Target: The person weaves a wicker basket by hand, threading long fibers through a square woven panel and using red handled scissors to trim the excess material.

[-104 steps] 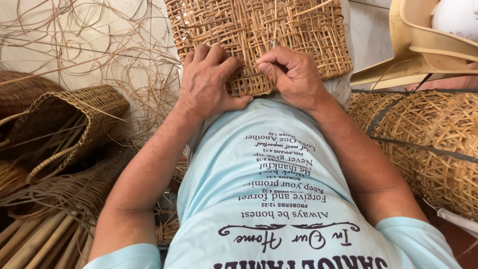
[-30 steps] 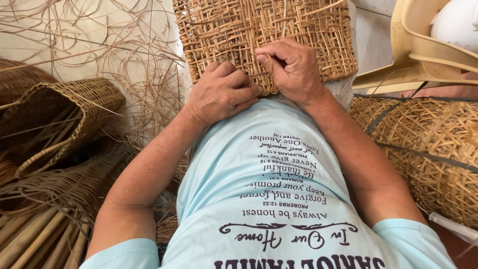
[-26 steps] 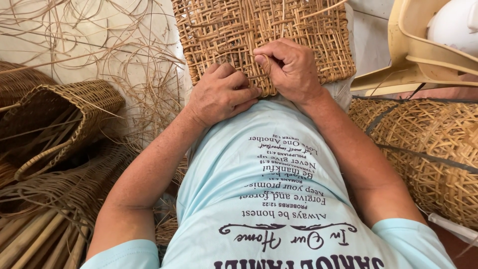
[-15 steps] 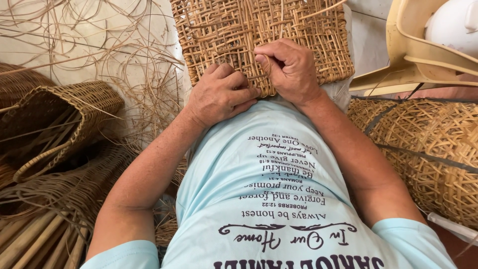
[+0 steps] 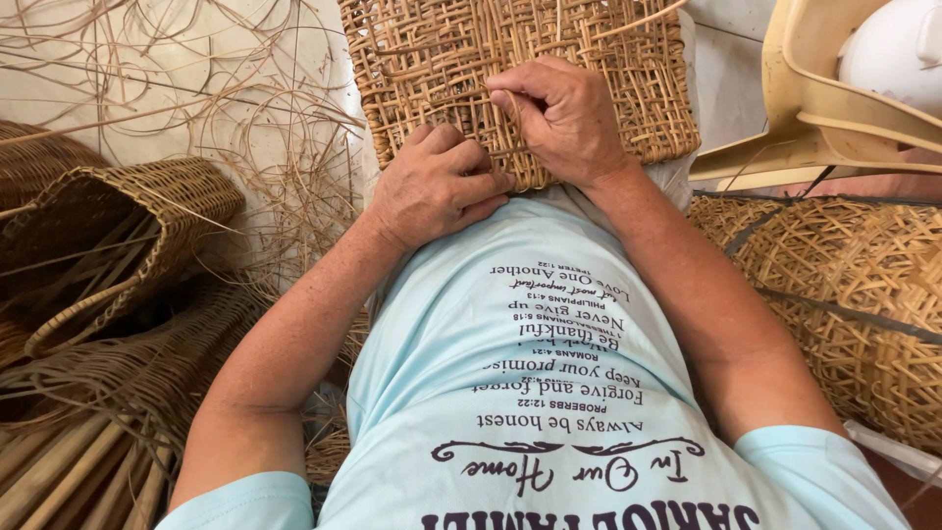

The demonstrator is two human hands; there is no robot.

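A flat woven rattan panel (image 5: 442, 59) lies across my lap, its near edge against my light blue shirt. My left hand (image 5: 432, 186) is curled into a loose fist and presses down on the panel's near edge. Just to its right, my right hand (image 5: 564, 118) pinches a rattan strand in the weave between thumb and fingers. Loose strand ends stick up from the panel's top edge.
Loose rattan strands (image 5: 196, 88) are strewn over the pale floor at the upper left. Woven baskets (image 5: 108, 245) are stacked at my left side. A large openwork basket (image 5: 844, 285) lies at my right, below a cream plastic chair (image 5: 814, 108).
My left hand has gone from flat with fingers spread on the panel to a curled fist. My right hand shifted slightly up the weave. The panel stays on my lap.
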